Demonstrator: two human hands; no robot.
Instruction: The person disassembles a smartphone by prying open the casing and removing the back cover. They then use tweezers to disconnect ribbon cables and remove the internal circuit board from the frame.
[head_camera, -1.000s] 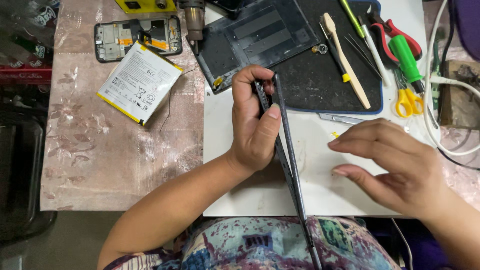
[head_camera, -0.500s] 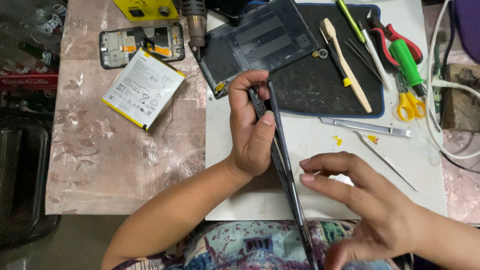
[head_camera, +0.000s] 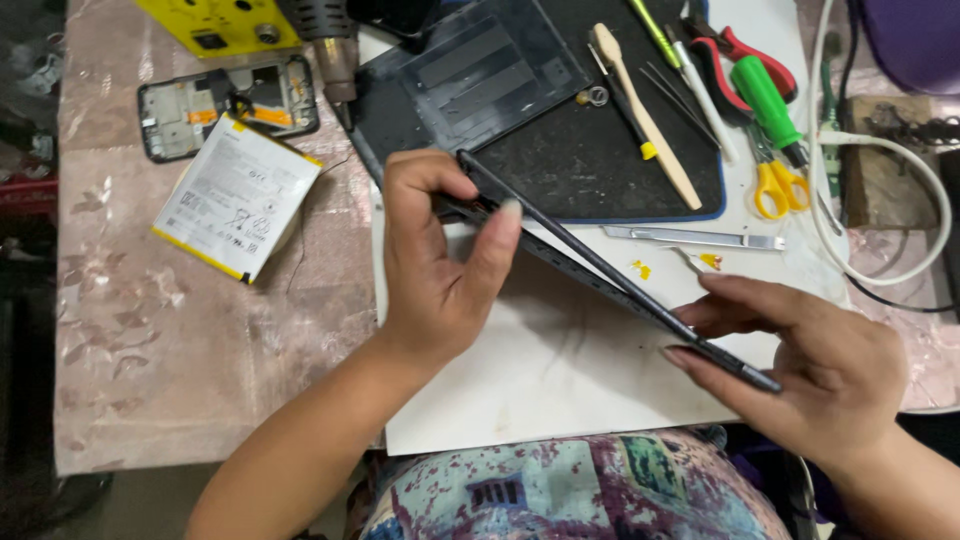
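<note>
A thin dark tablet (head_camera: 600, 270), seen edge-on, slants over a white board (head_camera: 560, 390). My left hand (head_camera: 440, 270) grips its upper end, thumb and fingers pinching the edge. At the lower end my right hand (head_camera: 810, 370) holds it between thumb and fingers. A split shows along the top of the tablet, where two thin layers stand slightly apart.
A black mat (head_camera: 600, 150) behind holds a dark back panel (head_camera: 470, 80), a wooden spatula (head_camera: 645, 115) and thin tools. Nearby lie metal tweezers (head_camera: 690, 237), yellow scissors (head_camera: 775, 185), a green screwdriver (head_camera: 765, 95), a white battery (head_camera: 240, 195), a phone frame (head_camera: 225, 105) and a heat gun (head_camera: 325, 40).
My right hand came off the white board and took hold of the tablet's lower end. The tablet swung from nearly upright in view to a slant toward the right.
</note>
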